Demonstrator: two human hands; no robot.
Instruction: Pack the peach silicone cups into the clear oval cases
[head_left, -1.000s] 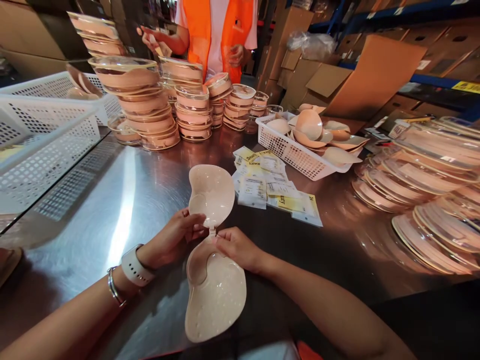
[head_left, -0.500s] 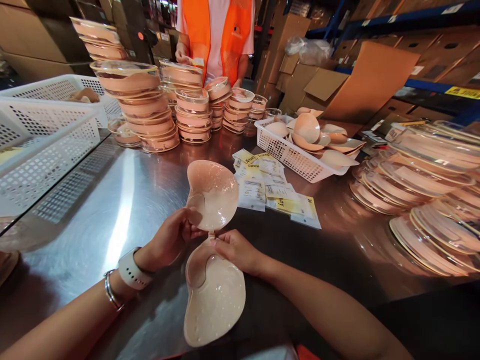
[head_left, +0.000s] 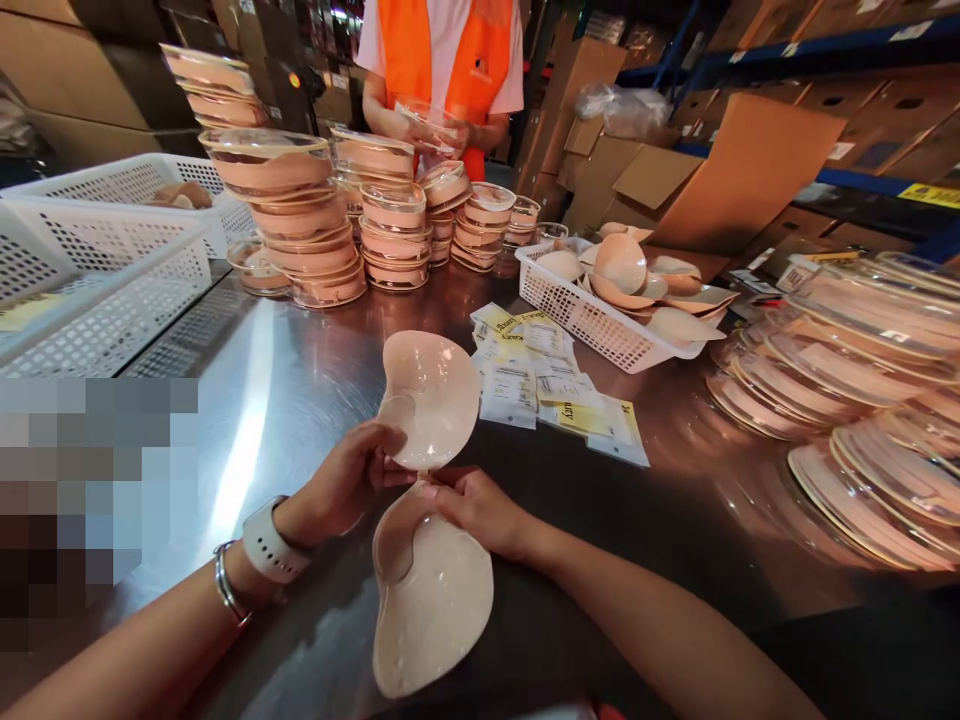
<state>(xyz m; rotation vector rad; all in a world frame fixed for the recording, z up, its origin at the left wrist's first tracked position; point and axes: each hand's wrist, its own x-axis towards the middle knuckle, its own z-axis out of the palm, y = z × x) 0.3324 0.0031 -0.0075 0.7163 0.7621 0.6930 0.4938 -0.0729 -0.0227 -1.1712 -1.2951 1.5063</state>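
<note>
A beige stick-on bra [head_left: 442, 590] hangs over the steel table, its two shiny cups joined by a small clasp at the middle. The inner faces of both cups point up toward me. My left hand [head_left: 358, 478] pinches the lower edge of the far cup, thumb on top. My right hand [head_left: 484, 508] grips the near cup by its edge beside the clasp, with its thumb on the inner face. Just beyond the far cup lie several small printed packets [head_left: 536, 375] in white and yellow.
Stacks of clear round cases [head_left: 300, 220] with beige cups stand at the back left, and more cases [head_left: 847, 360] at the right. A white basket [head_left: 592, 320] holds loose cups. White crates [head_left: 112, 270] are at left. Across the table a person in an orange vest [head_left: 405, 50] handles something clear.
The view has shifted slightly, so everything sits a little lower and to the right. My grip on the bra looks the same. The person opposite has brought both hands together around a clear item.
</note>
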